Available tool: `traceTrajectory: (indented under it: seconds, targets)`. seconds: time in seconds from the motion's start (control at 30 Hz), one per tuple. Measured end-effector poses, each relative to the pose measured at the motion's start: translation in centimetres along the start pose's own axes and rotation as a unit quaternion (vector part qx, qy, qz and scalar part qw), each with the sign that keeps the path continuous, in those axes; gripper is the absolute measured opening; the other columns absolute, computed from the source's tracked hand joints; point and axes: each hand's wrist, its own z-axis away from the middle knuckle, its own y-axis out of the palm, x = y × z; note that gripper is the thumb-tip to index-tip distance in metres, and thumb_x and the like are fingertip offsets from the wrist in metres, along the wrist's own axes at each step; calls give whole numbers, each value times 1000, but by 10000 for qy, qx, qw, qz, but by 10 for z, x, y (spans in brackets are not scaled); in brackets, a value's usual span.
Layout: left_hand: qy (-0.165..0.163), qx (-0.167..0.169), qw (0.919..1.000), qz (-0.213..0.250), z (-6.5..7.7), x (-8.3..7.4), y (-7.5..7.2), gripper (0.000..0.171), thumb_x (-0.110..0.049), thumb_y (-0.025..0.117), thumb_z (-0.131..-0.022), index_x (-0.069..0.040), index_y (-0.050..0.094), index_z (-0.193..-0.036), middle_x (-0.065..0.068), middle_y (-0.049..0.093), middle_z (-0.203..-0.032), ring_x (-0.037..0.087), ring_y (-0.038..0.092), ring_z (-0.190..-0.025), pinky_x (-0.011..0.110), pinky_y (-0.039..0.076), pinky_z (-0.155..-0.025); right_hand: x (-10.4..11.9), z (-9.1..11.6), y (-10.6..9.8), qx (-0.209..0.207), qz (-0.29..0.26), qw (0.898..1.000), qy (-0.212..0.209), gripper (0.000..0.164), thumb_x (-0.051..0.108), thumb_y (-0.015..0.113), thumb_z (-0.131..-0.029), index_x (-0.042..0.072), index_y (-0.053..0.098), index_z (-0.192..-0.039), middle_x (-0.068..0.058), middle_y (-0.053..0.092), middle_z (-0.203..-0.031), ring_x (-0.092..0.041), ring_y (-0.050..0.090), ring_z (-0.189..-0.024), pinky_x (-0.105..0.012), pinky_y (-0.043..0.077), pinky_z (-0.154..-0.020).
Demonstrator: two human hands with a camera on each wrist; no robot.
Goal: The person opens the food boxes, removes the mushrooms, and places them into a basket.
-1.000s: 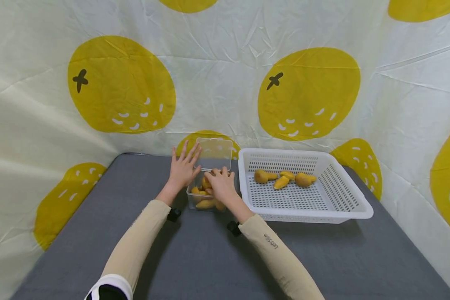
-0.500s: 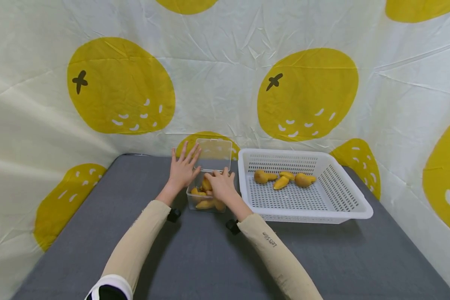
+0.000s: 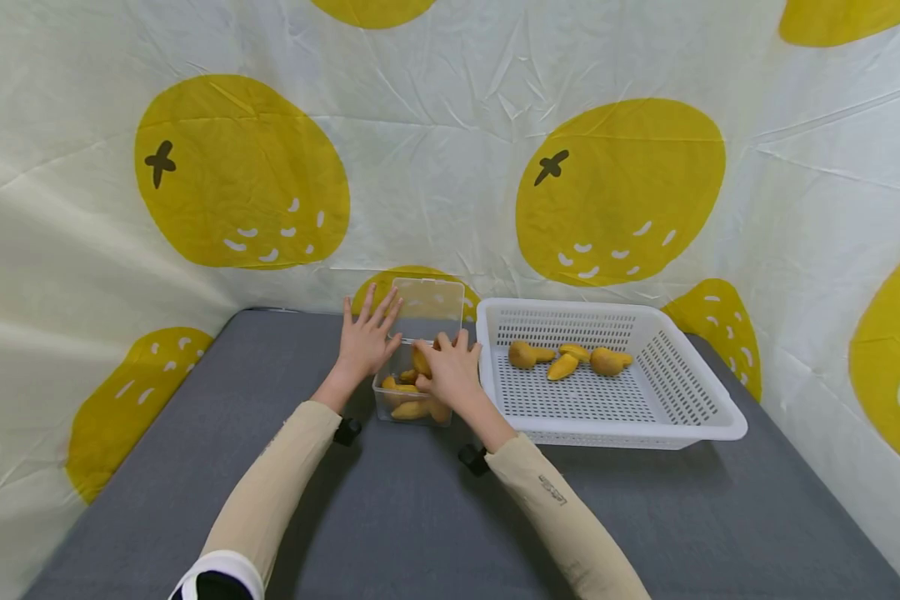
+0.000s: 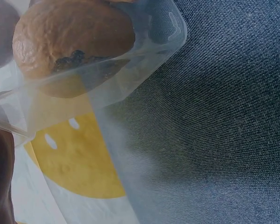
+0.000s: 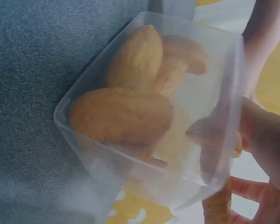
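Observation:
A clear plastic box (image 3: 392, 406) with its lid (image 3: 429, 304) standing up at the back contains yellow and brown pieces shaped like small mushrooms and mangoes. My left hand (image 3: 363, 346) is at the box's left rear, fingers straight and spread in front of the lid, thumb right at the rim. My right hand (image 3: 453, 371) reaches over the box's right side. Its thumb and fingers pinch a brown-yellow mushroom-like piece (image 3: 421, 362), whose far side they hide. In the right wrist view, a brown piece (image 5: 217, 207) shows beside the fingers, beyond the box wall.
A white perforated plastic basket (image 3: 607, 429) stands right of the box. Inside lie a brown-capped piece (image 3: 523, 354), another brown-capped piece (image 3: 607, 360) and a yellow mango-shaped piece (image 3: 562, 367). Behind the dark grey table (image 3: 420, 517) hangs a cloth (image 3: 435, 167) with yellow fruit prints.
My right hand has shifted slightly right, its thumb now further from the fingers, so more of the brown-yellow piece shows. The left hand, box and basket have stayed put.

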Motion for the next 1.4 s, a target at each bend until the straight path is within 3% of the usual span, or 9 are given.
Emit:
traceTrajectory:
  seconds: [0.33,0.57,1.1,1.4]
  targets:
    - [-10,47,9999,118,0,1,-1,62,-48,35,-93,-24,12,-144,-4,4,-152,26,-4,-140,59,-2,-107,-12,16,-23,-713,-21,9970,-315,50,36,68,-76,30,51,-122,-5,53,-106,-31,40,-92,-44,34,-67]
    - [-11,97,9998,151,2,1,1,62,-47,37,-92,-24,12,-145,-4,2,-152,28,-1,-140,59,-4,-106,-36,40,-41,-1240,-42,9908,-539,47,35,67,-76,30,53,-120,-4,55,-104,-31,43,-91,-40,30,-63]
    - [14,241,9997,35,1,0,-4,61,-48,33,-93,-24,11,-145,-4,0,-152,28,-2,-140,58,-5,-106,-101,71,-89,-1214,-235,9906,-581,47,29,70,-72,24,57,-116,-6,56,-103,-32,39,-92,-45,29,-66]
    - [34,346,9993,156,2,1,-5,61,-48,31,-94,-23,9,-145,-4,-2,-152,26,-15,-138,59,-6,-106,-146,63,-110,-1310,-37,9872,-906,48,24,72,-70,19,55,-115,-10,54,-101,-35,38,-91,-44,25,-62]
